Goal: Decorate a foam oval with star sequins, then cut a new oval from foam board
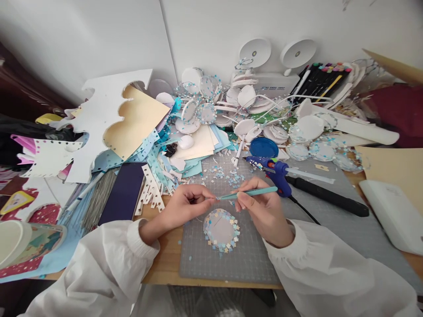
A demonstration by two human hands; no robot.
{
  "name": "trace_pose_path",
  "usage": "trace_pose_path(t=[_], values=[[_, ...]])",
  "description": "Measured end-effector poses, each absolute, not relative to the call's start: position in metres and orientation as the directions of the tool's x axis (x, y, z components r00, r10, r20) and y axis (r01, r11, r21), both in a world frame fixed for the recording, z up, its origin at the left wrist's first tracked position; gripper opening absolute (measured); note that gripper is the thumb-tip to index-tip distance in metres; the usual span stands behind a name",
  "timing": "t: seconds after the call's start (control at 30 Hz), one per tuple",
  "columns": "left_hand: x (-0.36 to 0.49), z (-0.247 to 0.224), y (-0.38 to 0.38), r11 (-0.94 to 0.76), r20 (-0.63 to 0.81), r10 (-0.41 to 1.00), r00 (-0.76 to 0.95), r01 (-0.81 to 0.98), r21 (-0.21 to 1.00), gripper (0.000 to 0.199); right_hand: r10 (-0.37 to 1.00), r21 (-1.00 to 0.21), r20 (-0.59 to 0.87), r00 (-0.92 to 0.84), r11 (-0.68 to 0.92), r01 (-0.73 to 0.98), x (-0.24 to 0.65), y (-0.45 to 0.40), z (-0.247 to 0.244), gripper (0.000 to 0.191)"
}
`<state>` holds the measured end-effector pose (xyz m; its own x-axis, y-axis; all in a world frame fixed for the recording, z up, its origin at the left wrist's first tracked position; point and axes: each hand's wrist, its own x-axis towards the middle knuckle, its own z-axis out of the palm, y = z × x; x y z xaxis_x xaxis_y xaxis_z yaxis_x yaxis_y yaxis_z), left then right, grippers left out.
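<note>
My right hand is closed around light teal tweezers, whose tips point left. Those tips meet the fingertips of my left hand, which pinches something too small to make out. Below both hands a round white disc lies on the grey cutting mat. Small blue, white and cream flower-shaped paper pieces ring its edge. Just beyond my hands, more loose paper pieces are scattered on the mat.
A blue glue gun with its cord lies beyond my right hand, near a black bar-shaped tool and a blue lid. Decorated white discs pile along the wall. Cut paper and a dark blue box lie left.
</note>
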<state>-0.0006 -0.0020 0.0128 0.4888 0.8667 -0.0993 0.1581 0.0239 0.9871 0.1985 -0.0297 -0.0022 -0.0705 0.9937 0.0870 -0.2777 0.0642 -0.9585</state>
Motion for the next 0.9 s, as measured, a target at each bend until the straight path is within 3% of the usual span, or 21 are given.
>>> trace_pose_path(t=[0.47,0.57,0.67,0.73,0.8,0.9], values=[[0.0,0.012,-0.003,0.012,-0.105,0.894,0.435,0.211,0.977,0.029,0.995,-0.932,0.095,0.006,0.091,-0.352,0.202,-0.026,0.002,0.008],[0.0,0.011,-0.001,0.006,-0.105,0.898,0.427,0.227,0.974,0.03,0.978,-0.929,0.186,0.094,0.206,-0.306,0.206,-0.023,0.005,0.008],[-0.001,0.014,0.001,-0.013,-0.086,0.877,0.473,0.203,0.979,0.029,0.903,-0.907,0.4,0.156,0.415,-0.076,0.206,-0.024,0.01,0.008],[-0.003,0.016,0.002,-0.018,-0.077,0.858,0.508,0.179,0.984,0.031,0.793,-0.797,0.6,0.104,0.58,0.172,0.204,-0.027,0.017,0.016],[-0.004,0.018,0.002,-0.004,-0.079,0.849,0.522,0.157,0.988,0.034,0.652,-0.581,0.753,-0.086,0.721,0.379,0.2,-0.031,0.023,0.023],[-0.006,0.019,0.001,0.039,-0.081,0.839,0.538,0.09,0.995,0.039,0.436,-0.206,0.799,-0.414,0.846,0.492,0.191,-0.038,0.031,0.019]])
